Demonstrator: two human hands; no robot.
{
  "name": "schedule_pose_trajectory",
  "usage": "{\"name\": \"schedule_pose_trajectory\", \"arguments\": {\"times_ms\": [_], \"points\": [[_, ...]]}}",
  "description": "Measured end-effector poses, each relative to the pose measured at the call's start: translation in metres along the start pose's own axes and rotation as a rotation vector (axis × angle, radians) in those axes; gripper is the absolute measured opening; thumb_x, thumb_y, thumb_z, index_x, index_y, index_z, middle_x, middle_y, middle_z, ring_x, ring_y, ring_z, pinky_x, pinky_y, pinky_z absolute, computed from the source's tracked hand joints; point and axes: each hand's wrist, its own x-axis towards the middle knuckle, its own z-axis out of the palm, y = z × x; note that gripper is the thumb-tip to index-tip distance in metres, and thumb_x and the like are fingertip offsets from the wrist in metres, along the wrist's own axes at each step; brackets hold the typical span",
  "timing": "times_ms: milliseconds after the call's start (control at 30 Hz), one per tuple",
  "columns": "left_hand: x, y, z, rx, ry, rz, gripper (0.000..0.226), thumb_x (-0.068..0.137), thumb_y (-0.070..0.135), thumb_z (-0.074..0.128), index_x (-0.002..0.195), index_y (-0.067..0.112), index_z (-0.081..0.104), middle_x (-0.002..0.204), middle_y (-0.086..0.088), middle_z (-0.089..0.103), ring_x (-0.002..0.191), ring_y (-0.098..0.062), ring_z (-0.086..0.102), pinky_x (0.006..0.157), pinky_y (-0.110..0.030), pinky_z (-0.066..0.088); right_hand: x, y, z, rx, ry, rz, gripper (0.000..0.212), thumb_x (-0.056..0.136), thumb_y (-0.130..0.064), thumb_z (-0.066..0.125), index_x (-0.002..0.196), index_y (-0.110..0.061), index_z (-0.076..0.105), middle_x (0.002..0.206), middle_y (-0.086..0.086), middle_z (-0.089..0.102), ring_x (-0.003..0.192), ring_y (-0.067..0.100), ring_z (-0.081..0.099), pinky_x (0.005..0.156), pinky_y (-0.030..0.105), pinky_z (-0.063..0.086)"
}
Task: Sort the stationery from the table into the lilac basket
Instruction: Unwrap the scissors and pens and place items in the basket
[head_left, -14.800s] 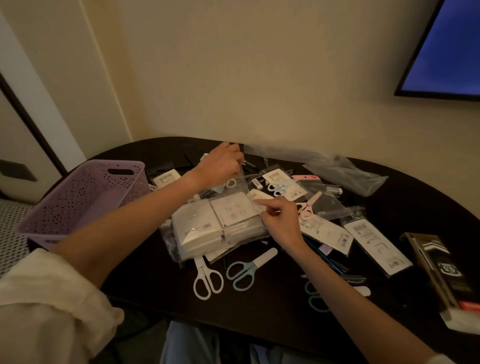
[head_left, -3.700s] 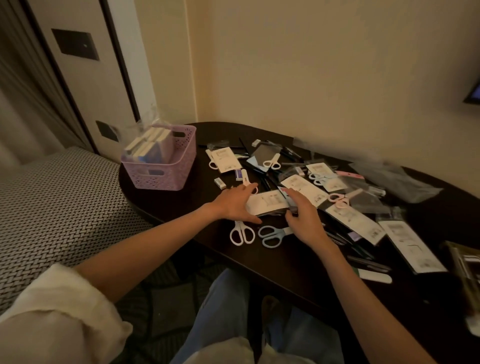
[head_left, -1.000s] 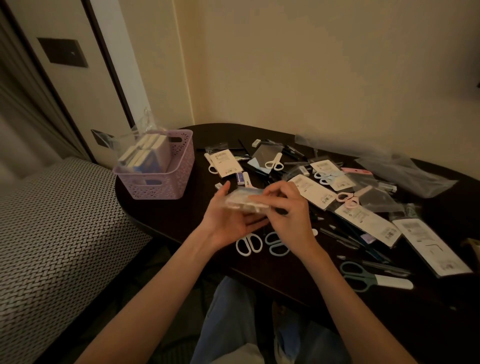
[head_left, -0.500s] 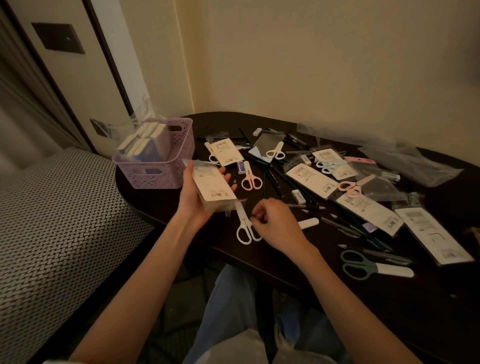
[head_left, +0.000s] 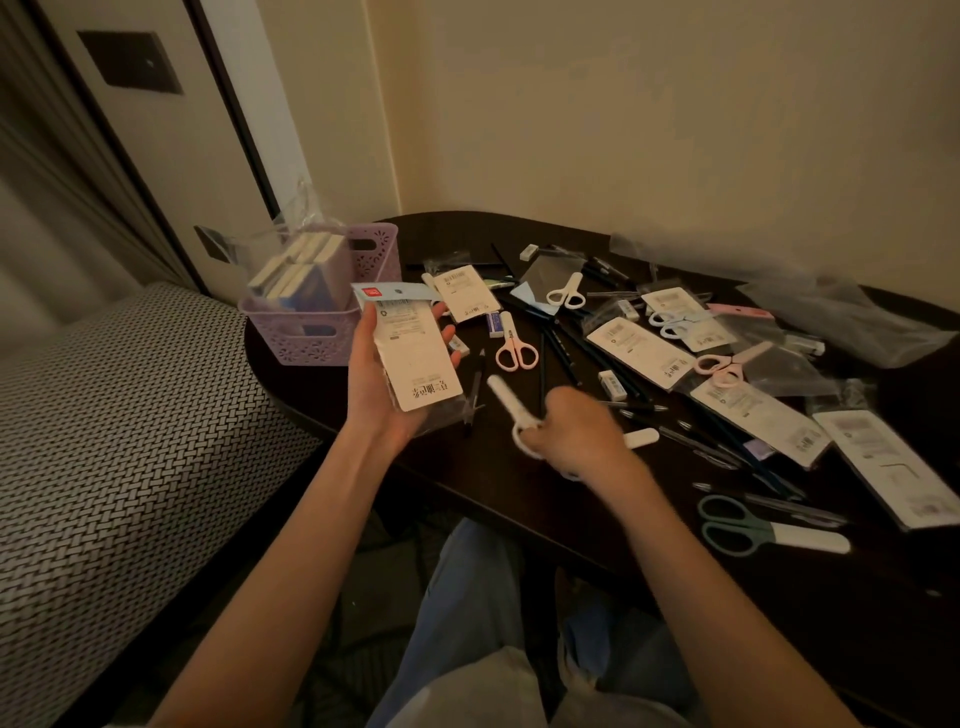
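Your left hand (head_left: 387, 384) grips a carded packet (head_left: 415, 353) beside the lilac basket (head_left: 311, 340), ready for dropping in; your right hand (head_left: 576, 436) has its fingers curled round white scissors (head_left: 506, 402), lifting them off the bench (head_left: 519, 493).

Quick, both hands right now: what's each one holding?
Left hand: holding a white packet.
Right hand: gripping white scissors.

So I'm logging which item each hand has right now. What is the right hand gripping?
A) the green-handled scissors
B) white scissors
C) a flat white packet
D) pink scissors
B: the right hand is curled round the handles of the white scissors, whose capped blade points up and away; the pink scissors and green-handled scissors lie on the table, and the left hand holds the flat white packet.
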Motion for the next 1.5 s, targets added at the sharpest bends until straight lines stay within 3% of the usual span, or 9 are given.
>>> {"name": "schedule_pose_trajectory", "arguments": {"times_ms": [167,267,433,533,633,833,1067,1233,1500], "points": [[-0.005,-0.002,0.002,0.073,-0.017,0.018,0.046,0.097,0.057,0.029,0.119,0.026,0.056,0.132,-0.007,0.059,0.114,-0.022,0.058,0.098,-0.040,0.045,-0.020,0.021,-0.049,0.299,0.040,0.000,0.014,0.092,-0.022,0.059,0.090,-0.012,0.068,0.081,0.004,0.067,0.071,0.010,0.059,0.062,0.024,0.044],[-0.005,-0.007,0.008,0.209,-0.070,0.054,0.042,0.098,0.052,0.028,0.120,0.028,0.055,0.129,-0.006,0.061,0.110,-0.021,0.060,0.095,-0.040,0.047,-0.040,0.021,-0.053,0.520,-0.004,-0.065,0.009,0.093,-0.021,0.058,0.096,-0.017,0.065,0.079,0.000,0.070,0.069,0.003,0.062,0.062,0.021,0.044],[-0.002,-0.014,0.014,0.403,-0.151,0.132,0.054,0.099,0.049,0.026,0.142,0.020,0.042,0.132,-0.007,0.059,0.105,-0.018,0.063,0.088,-0.038,0.051,-0.053,0.024,-0.048,0.476,-0.130,-0.157,0.010,0.089,-0.023,0.065,0.097,-0.019,0.069,0.084,-0.001,0.074,0.078,0.004,0.069,0.071,0.022,0.052],[-0.001,-0.016,0.017,0.433,-0.170,0.156,0.053,0.100,0.048,0.025,0.142,0.020,0.041,0.128,-0.005,0.061,0.106,-0.018,0.063,0.086,-0.037,0.051,-0.053,0.019,-0.044,0.400,-0.158,-0.177,0.012,0.088,-0.023,0.067,0.097,-0.016,0.070,0.085,0.002,0.074,0.081,0.010,0.070,0.079,0.029,0.057],[0.001,-0.015,0.020,0.372,-0.140,0.151,0.052,0.100,0.048,0.026,0.140,0.021,0.042,0.129,-0.007,0.060,0.105,-0.017,0.063,0.086,-0.037,0.050,-0.053,0.015,-0.040,0.324,-0.159,-0.194,0.014,0.087,-0.024,0.067,0.098,-0.014,0.070,0.083,0.003,0.074,0.079,0.012,0.070,0.081,0.032,0.057],[0.007,-0.013,0.020,0.107,0.033,0.105,0.058,0.098,0.056,0.029,0.139,0.019,0.045,0.129,-0.011,0.060,0.109,-0.023,0.062,0.087,-0.041,0.051,-0.055,0.011,-0.037,0.241,-0.131,-0.212,0.012,0.089,-0.026,0.066,0.096,-0.017,0.067,0.078,-0.001,0.073,0.076,0.009,0.069,0.072,0.022,0.053],[0.007,-0.017,0.023,-0.148,0.170,-0.034,0.059,0.097,0.059,0.028,0.130,0.016,0.051,0.126,-0.011,0.060,0.111,-0.025,0.060,0.086,-0.038,0.049,-0.056,0.010,-0.035,0.228,-0.073,-0.216,0.012,0.089,-0.030,0.066,0.095,-0.020,0.067,0.076,-0.002,0.072,0.074,0.008,0.069,0.077,0.028,0.056],[0.006,-0.024,0.028,-0.256,0.217,-0.104,0.069,0.096,0.059,0.031,0.144,0.010,0.037,0.129,-0.015,0.056,0.107,-0.026,0.059,0.077,-0.039,0.049,-0.057,0.008,-0.032,0.246,-0.033,-0.211,0.008,0.089,-0.029,0.065,0.093,-0.022,0.065,0.075,-0.004,0.071,0.073,0.006,0.068,0.078,0.032,0.057],[0.000,-0.044,0.043,-0.250,0.253,-0.163,0.065,0.096,0.058,0.035,0.139,0.011,0.044,0.117,-0.014,0.063,0.104,-0.026,0.062,0.082,-0.041,0.051,-0.058,0.002,-0.031,0.185,0.108,-0.162,0.009,0.088,-0.030,0.065,0.086,-0.021,0.067,0.073,-0.003,0.070,0.070,0.008,0.067,0.074,0.036,0.058]]}}
